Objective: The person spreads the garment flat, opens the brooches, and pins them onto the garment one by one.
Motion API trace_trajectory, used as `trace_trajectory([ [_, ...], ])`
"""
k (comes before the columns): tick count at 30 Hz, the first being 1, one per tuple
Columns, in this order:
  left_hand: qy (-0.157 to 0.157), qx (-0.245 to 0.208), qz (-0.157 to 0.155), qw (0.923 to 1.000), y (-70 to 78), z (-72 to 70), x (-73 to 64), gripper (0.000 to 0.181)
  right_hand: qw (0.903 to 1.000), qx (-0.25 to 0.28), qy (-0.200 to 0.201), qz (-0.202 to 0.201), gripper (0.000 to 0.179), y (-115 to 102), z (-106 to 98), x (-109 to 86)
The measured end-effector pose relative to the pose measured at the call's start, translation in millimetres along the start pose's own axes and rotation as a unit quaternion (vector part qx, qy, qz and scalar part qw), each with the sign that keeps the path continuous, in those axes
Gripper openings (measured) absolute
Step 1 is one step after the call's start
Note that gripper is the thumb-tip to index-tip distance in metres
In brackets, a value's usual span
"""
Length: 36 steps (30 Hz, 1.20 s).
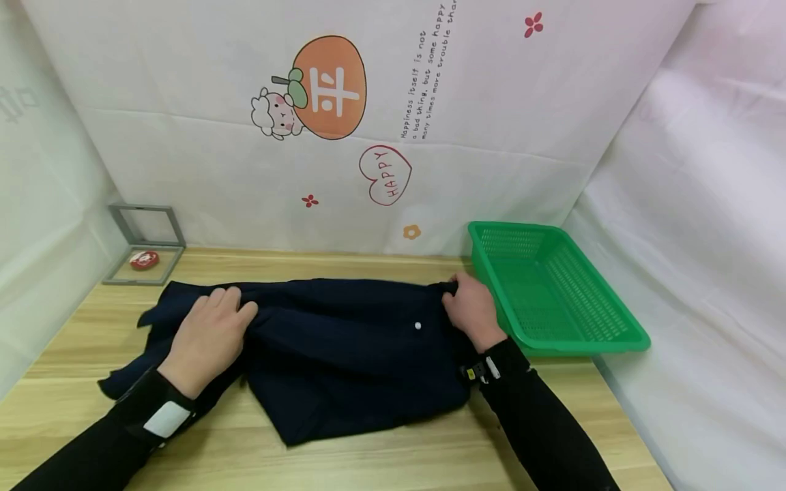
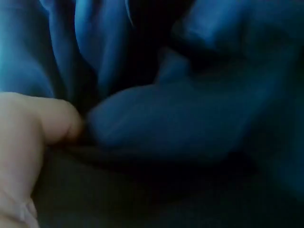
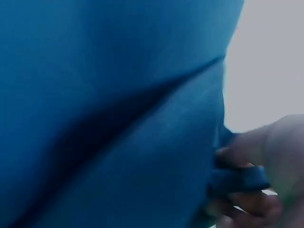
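A dark navy garment (image 1: pixel 362 361) with a small white dot near its right end is spread in folds over the wooden table. My left hand (image 1: pixel 211 334) grips its cloth left of the middle, the thumb pressed against a fold. In the left wrist view, the thumb (image 2: pixel 57 118) meets bunched navy fabric (image 2: pixel 166 118); the other fingers are hidden. My right hand (image 1: pixel 474 310) pinches the garment's upper right corner. The right wrist view shows a bit of the cloth (image 3: pixel 237 180) caught between thumb and fingers, beside a broad hanging panel with one long diagonal fold.
A green plastic basket (image 1: pixel 620 334) stands at the right, close beside my right hand. At the back left is a grey hinged frame (image 1: pixel 175 228) with a small red round item (image 1: pixel 144 260) in it. White printed cloth (image 1: pixel 479 184) walls the back and sides.
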<state>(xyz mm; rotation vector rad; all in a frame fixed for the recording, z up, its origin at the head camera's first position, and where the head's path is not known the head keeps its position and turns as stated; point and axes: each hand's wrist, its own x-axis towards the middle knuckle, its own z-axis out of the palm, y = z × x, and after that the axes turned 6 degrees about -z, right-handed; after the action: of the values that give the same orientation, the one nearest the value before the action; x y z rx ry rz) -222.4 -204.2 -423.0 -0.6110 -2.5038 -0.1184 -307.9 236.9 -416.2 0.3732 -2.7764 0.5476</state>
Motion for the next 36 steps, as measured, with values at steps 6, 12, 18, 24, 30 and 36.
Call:
trace_trajectory([
  [6,-0.250,-0.081,0.017,0.9648,3.5,-5.6,-6.0,0.044,0.9882,0.037,0.098,-0.112,0.013,-7,-20,-15.0],
  [12,-0.298,-0.147,-0.033,0.9426,2.3,-13.2,-1.4,0.068,0.9393,0.090,-0.236,-0.232,0.032,-18,-43,-29.0],
  [18,-0.212,-0.090,-0.058,0.9714,-5.3,-2.6,8.8,0.074,0.8740,0.088,-0.416,-0.235,0.038,-35,-36,-43.1],
  [24,-0.245,-0.139,-0.056,0.9579,-3.5,12.0,14.2,0.069,0.8608,0.086,-0.470,-0.175,0.024,-38,-23,-49.6],
  [30,-0.251,-0.098,0.000,0.9630,11.2,26.5,9.6,0.088,0.8573,0.104,-0.478,-0.161,0.013,-37,-21,-49.4],
  [36,-0.252,-0.070,0.018,0.9650,20.6,35.3,12.9,0.052,0.8925,0.078,-0.407,-0.178,0.020,-38,-30,-33.4],
])
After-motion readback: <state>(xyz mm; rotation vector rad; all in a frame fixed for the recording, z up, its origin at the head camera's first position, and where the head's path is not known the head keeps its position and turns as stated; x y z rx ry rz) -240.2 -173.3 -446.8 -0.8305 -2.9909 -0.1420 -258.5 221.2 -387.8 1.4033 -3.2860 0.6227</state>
